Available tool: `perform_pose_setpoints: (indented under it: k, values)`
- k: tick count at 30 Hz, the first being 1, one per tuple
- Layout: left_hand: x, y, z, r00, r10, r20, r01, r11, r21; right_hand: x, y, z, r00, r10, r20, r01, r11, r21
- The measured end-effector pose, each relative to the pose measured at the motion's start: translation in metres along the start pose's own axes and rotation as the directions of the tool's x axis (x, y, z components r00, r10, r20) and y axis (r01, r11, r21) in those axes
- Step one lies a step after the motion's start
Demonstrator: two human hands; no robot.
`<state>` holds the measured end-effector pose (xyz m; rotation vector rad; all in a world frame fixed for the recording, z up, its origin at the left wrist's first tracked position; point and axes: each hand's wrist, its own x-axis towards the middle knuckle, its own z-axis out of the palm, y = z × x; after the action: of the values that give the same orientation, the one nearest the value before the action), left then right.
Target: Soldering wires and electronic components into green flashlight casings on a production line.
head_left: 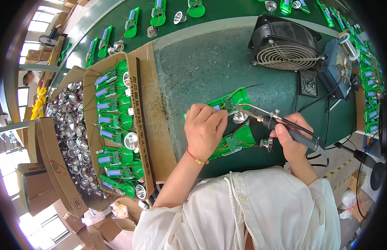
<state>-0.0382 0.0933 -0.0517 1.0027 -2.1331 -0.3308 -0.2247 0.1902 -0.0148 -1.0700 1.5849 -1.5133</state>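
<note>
My right hand (pixel 291 135) is closed around a soldering iron (pixel 271 123) with a thin metal feed tube along it. The iron's tip points left, at a circuit board on a green flashlight housing (pixel 239 98). Over the left part of that housing lies my left hand (pixel 206 126), its fingers curled together; what they pinch is hidden. A blue battery shows just past its fingertips. Beside the iron's tip rests a silver reflector cup (pixel 240 117). Nearer to me lies a second green housing (pixel 237 143), its red wires running to another reflector (pixel 266 144).
A black fan (pixel 287 43) with a wire grille stands at the back right, beside a blue soldering station (pixel 341 64). At left are a carton of green housings (pixel 104 93) and a carton of loose reflectors (pixel 70 137). More housings (pixel 158 14) line the far bench.
</note>
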Motion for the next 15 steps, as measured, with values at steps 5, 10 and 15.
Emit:
perform_pose_setpoints:
  k: [5,10,15]
  values:
    - [-0.003,-0.004,0.001,1.000,0.004,0.022,-0.004,1.000,0.011,-0.002,0.002,-0.005,1.000,0.022,0.000,-0.022,1.000,0.013]
    - [0.003,0.002,-0.003,0.999,-0.014,0.041,0.014,1.000,0.013,-0.001,0.008,-0.008,1.000,-0.019,0.005,0.018,1.000,0.025]
    - [0.002,0.002,-0.002,0.999,-0.025,0.046,0.024,0.999,0.023,0.003,0.011,-0.002,0.993,-0.060,0.100,0.064,0.997,-0.037]
